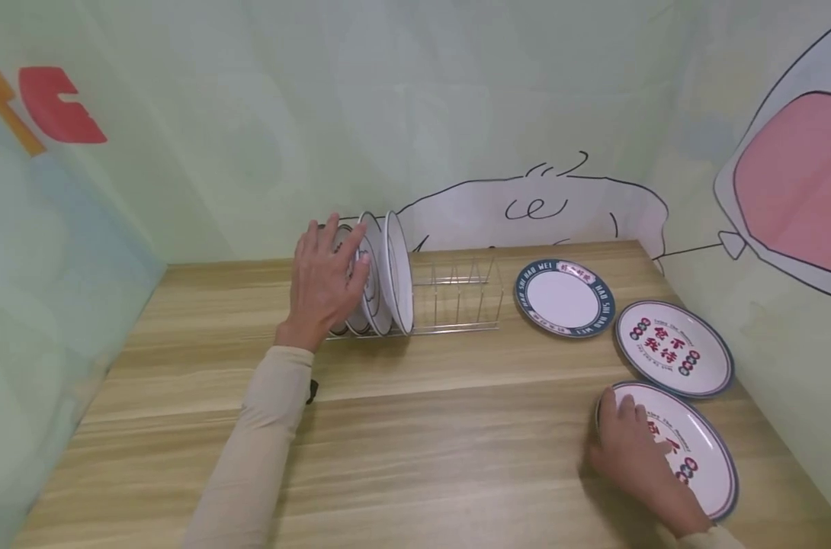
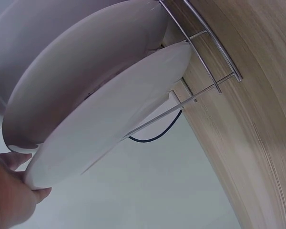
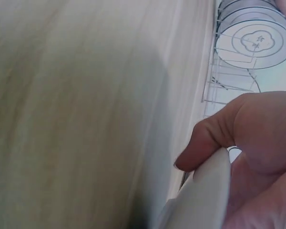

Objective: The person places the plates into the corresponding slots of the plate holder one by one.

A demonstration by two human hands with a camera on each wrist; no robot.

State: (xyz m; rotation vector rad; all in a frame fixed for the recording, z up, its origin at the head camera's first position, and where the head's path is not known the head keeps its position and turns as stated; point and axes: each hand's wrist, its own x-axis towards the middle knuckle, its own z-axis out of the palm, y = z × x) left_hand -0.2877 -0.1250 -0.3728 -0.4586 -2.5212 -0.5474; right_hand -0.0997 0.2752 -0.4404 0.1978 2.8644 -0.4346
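Several white plates (image 1: 402,282) stand on edge in the left part of a wire dish rack (image 1: 457,329). My left hand (image 1: 322,274) reaches over their upper rims. In the left wrist view, its fingers lie on both sides of the rim of the outermost plate (image 2: 109,109), which leans in the rack. At the near right, my right hand (image 1: 631,457) pinches the left rim of an oval plate (image 1: 710,457) with red characters. The right wrist view shows the thumb (image 3: 200,145) against the plate's underside, the fingers partly hidden behind the rim.
Beyond the held plate lies a similar oval plate (image 1: 704,343) with red lettering. A plate with a blue lettered rim (image 1: 566,301) is between it and the rack. Printed cloth (image 1: 285,137) walls the wooden table (image 1: 422,442) at the back and sides.
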